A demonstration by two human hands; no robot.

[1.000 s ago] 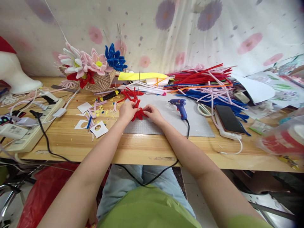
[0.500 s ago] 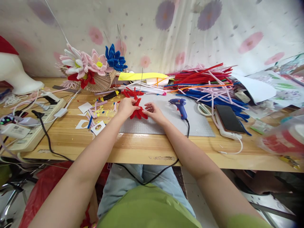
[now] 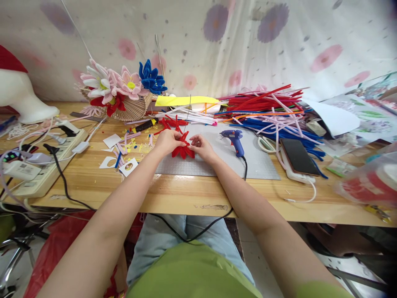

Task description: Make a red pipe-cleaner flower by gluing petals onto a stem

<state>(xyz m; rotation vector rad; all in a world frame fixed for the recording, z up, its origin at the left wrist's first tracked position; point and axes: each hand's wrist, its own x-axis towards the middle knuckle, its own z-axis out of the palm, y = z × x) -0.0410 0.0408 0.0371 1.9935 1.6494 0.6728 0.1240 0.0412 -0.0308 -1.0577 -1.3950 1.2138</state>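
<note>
A red pipe-cleaner flower (image 3: 183, 151) with pointed petals is held between my two hands above the grey cutting mat (image 3: 204, 166). A thin wire stem (image 3: 187, 114) rises from it, leaning slightly to the right. My left hand (image 3: 169, 141) is closed on the flower's left side, thumb and fingers pinching near its middle. From the right, my right hand (image 3: 201, 147) has its fingertips closed on a petal. More red pipe-cleaner pieces (image 3: 173, 122) lie just behind my left hand.
A blue glue gun (image 3: 234, 140) lies on the mat, its cable running over the table edge. Scissors (image 3: 266, 144) and a phone (image 3: 299, 155) are at right, pipe-cleaner bundles (image 3: 263, 101) behind. Paper scraps (image 3: 128, 167), a power strip (image 3: 49, 165) and finished flowers (image 3: 124, 85) are at left.
My right hand's fingers have closed in on a petal. The red flower has turned, with its petals spread differently, and its wire stem has shifted slightly right.
</note>
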